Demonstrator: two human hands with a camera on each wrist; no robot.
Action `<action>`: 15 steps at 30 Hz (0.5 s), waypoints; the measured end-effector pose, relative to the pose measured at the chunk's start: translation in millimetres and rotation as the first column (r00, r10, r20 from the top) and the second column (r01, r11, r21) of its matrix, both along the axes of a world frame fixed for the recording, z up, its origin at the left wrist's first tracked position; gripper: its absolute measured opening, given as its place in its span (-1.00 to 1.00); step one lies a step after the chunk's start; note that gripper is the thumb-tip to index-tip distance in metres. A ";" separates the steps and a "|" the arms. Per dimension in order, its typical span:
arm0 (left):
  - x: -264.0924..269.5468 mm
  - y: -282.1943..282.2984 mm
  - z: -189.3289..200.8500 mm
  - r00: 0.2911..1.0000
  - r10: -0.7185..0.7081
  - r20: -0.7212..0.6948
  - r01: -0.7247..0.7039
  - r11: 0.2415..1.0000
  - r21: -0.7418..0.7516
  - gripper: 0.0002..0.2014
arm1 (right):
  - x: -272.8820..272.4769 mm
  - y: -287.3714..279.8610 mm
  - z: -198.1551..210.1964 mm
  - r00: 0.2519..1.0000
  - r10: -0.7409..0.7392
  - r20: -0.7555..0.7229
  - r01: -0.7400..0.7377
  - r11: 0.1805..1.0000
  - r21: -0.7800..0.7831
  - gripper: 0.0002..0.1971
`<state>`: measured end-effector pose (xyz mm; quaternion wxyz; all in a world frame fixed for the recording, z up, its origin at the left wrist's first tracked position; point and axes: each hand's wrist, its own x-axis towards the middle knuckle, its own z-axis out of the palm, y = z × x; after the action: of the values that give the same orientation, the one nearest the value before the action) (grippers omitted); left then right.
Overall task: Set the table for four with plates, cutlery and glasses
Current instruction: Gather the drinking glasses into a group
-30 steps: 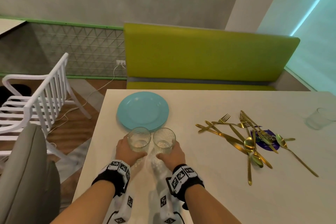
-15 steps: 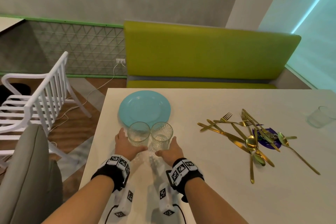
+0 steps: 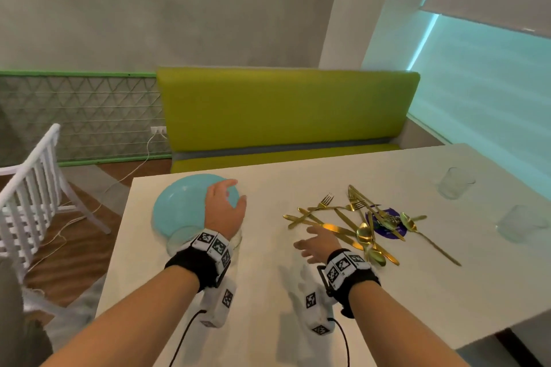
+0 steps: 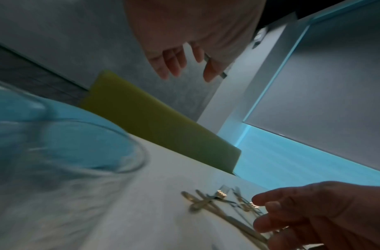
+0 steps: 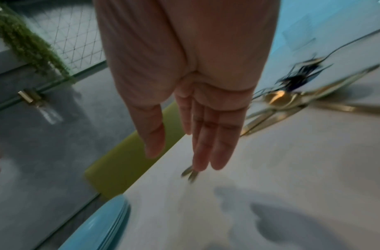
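A stack of light blue plates (image 3: pixel 179 208) lies at the table's far left corner. My left hand (image 3: pixel 226 202) hovers over its right side, fingers loosely spread and holding nothing. Two clear glasses stand just in front of the plates; one glass (image 3: pixel 183 240) shows left of my wrist, the other glass (image 3: pixel 238 240) is mostly hidden behind it. A pile of gold cutlery (image 3: pixel 354 217) lies mid-table. My right hand (image 3: pixel 310 240) is empty with straight fingers (image 5: pixel 206 135), just left of that cutlery (image 5: pixel 281 99). The near glass (image 4: pixel 67 160) fills the left wrist view.
Two more clear glasses (image 3: pixel 454 182) (image 3: pixel 520 223) stand at the table's right side. A purple disc (image 3: pixel 387 225) lies under the cutlery. A green bench (image 3: pixel 283 116) runs behind the white table (image 3: pixel 298 322); a white chair (image 3: pixel 29 188) stands at left.
Both hands have let go of the two glasses. My left hand moved forward over the plates and my right hand swung right toward the cutlery. The head view turned right.
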<state>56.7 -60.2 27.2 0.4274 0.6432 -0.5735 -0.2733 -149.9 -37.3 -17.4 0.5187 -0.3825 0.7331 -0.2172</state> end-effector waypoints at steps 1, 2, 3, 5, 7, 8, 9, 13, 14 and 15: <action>-17.9 -6.0 5.8 0.999 -0.048 -0.001 0.048 0.999 0.007 -0.63 | -19.0 0.0 4.2 1.000 -0.009 -0.028 0.009 1.000 -0.013 -0.39; -36.4 -12.6 9.8 0.995 -0.095 0.006 0.095 0.995 0.012 -0.67 | -37.6 1.6 11.7 0.998 -0.027 -0.051 0.026 0.999 -0.033 -0.43; -56.0 -18.9 13.2 0.989 -0.144 0.013 0.144 0.989 0.022 -0.70 | -58.9 1.0 15.3 0.997 -0.051 -0.063 0.049 0.998 -0.041 -0.47; -96.0 -30.4 18.0 0.969 -0.247 0.023 0.245 0.968 0.050 -0.74 | -99.4 1.1 23.3 0.994 -0.098 -0.041 0.097 0.995 -0.024 -0.57; -137.5 -41.3 21.6 0.943 -0.333 0.022 0.330 0.939 0.094 -0.76 | -141.1 -2.2 26.0 0.983 -0.179 -0.038 0.179 0.984 -0.024 -0.64; -157.8 -46.7 22.9 0.929 -0.370 0.020 0.366 0.924 0.113 -0.77 | -162.3 -5.2 26.6 0.970 -0.236 -0.062 0.233 0.971 -0.045 -0.61; -178.6 -52.3 23.6 0.917 -0.399 0.017 0.394 0.910 0.127 -0.79 | -186.2 -10.0 24.4 0.955 -0.284 -0.087 0.280 0.958 -0.064 -0.58; -258.7 -76.8 26.5 0.893 -0.447 -0.054 0.450 0.877 0.172 -0.82 | -280.3 -35.9 14.3 0.898 -0.435 -0.073 0.428 0.899 -0.090 -0.55; -277.3 -82.8 26.7 0.888 -0.455 -0.071 0.460 0.868 0.188 -0.82 | -302.6 -42.2 10.5 0.880 -0.470 -0.070 0.463 0.881 -0.095 -0.55; -295.3 -89.7 26.2 0.883 -0.462 -0.085 0.469 0.860 0.203 -0.83 | -324.3 -49.0 7.2 0.862 -0.500 -0.077 0.493 0.864 -0.100 -0.56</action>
<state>-238.6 -150.0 53.4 0.2853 0.5240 -0.6712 -0.4399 -474.2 -86.3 -10.2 0.3926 -0.2111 0.8230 -0.3520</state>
